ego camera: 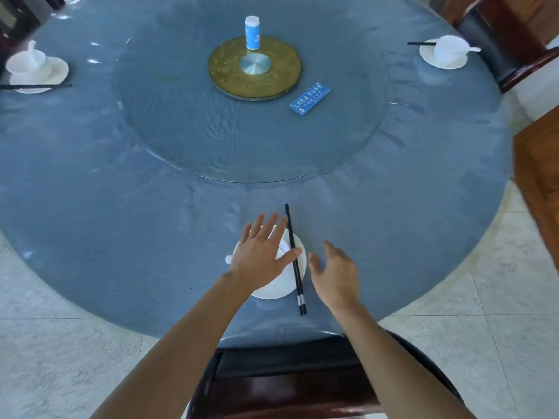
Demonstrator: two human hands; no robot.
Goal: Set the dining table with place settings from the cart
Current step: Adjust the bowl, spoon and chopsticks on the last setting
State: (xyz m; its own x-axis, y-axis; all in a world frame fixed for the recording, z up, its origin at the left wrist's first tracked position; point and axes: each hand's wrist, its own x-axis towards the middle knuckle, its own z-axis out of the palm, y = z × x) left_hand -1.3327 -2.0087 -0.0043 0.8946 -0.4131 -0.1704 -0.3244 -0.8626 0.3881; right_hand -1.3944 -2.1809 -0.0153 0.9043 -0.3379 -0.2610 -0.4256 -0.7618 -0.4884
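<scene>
The left hand (260, 255) is spread over the white plate (272, 291), its fingers (266, 225) straight with nothing grasped, probably to steady the setting. The chopsticks (298, 279) are laid across the plate's rim, just right of those fingers. The right hand (335, 273) is held relaxed and empty over the counter (121, 207).

Bright even daylight, soft shadows, fisheye-bent edges (corners blurred)

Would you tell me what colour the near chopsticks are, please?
The chopsticks are black with pale bands; head view.
</scene>
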